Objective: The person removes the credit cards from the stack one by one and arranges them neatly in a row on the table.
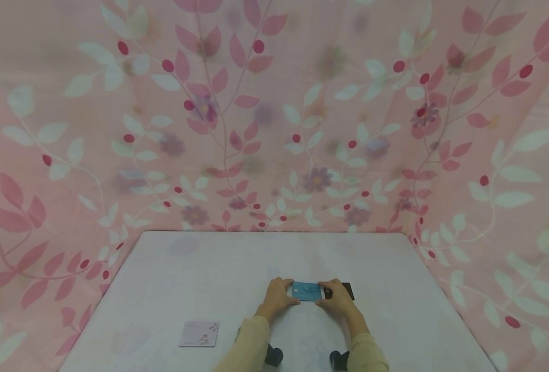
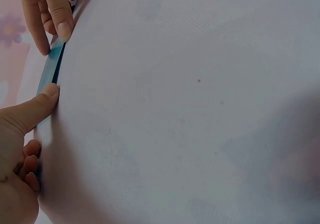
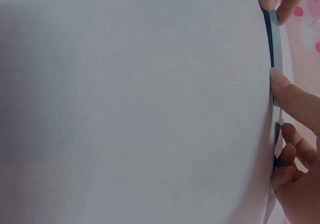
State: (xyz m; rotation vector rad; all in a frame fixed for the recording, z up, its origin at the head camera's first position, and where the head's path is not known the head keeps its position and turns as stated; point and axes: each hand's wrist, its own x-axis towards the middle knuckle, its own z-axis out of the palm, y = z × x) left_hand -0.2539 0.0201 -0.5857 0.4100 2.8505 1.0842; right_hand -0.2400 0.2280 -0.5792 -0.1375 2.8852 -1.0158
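Observation:
A blue card (image 1: 306, 292) with "VIP" lettering lies between both hands near the middle of the white table. My left hand (image 1: 276, 297) pinches its left end, thumb on the near edge and fingers at the far edge. At the other end my right hand (image 1: 339, 297) pinches the card the same way. A black card (image 1: 349, 291) sticks out to the right from behind the right hand, which covers part of it. Seen edge-on in the left wrist view, the blue card (image 2: 50, 71) sits low at the tabletop between thumb and fingers.
A pale pink card (image 1: 199, 334) with a small printed figure lies on the table (image 1: 162, 279) to the left of the left forearm. Floral pink cloth (image 1: 274, 129) hangs behind the table and along its sides. Dark wrist devices (image 1: 274, 355) show beside the sleeves.

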